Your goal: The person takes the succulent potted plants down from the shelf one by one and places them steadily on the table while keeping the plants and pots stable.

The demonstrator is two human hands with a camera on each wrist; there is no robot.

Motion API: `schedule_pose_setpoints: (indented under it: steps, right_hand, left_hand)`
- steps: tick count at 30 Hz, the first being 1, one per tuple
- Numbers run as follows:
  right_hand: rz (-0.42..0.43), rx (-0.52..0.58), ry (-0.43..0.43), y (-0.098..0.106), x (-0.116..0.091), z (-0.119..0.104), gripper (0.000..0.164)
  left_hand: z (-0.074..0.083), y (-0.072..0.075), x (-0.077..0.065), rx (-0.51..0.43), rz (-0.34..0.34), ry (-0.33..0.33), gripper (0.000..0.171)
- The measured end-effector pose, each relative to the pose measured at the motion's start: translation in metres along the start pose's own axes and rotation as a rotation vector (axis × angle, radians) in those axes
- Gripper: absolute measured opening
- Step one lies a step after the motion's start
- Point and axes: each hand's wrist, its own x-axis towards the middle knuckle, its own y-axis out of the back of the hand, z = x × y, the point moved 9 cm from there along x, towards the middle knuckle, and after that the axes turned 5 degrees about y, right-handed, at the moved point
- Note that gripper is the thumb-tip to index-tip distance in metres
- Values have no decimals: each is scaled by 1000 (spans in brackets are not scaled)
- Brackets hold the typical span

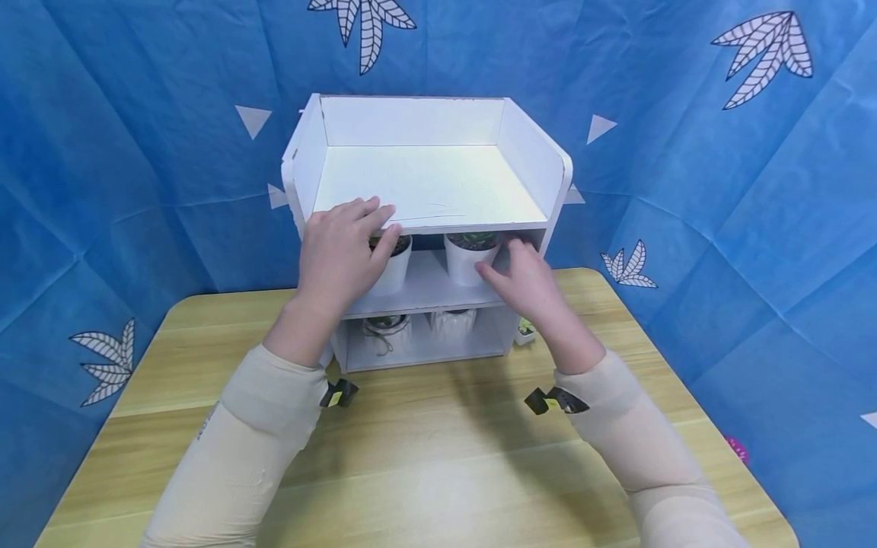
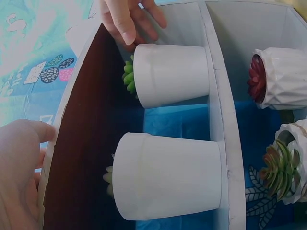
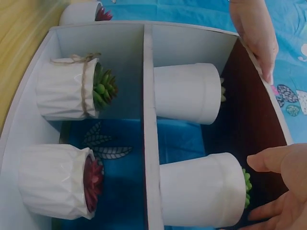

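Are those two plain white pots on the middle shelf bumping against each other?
Apart. The left wrist view shows blue cloth through a clear gap between the left pot and the right pot.

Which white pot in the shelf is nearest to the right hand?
The upper right pot: the right hand is beside it; the others stand farther away.
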Motion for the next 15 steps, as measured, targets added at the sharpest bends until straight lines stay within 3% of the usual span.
schedule_pose_setpoints:
  steps: [6,15]
  right_hand:
    - [-2,59,-1,-7,5,2,85]
    - [43,154,45,-15,15,7,90]
  left_hand:
    - [0,-1,0,0,2,0,50]
    - [-1,-2,1,9,2,-2,50]
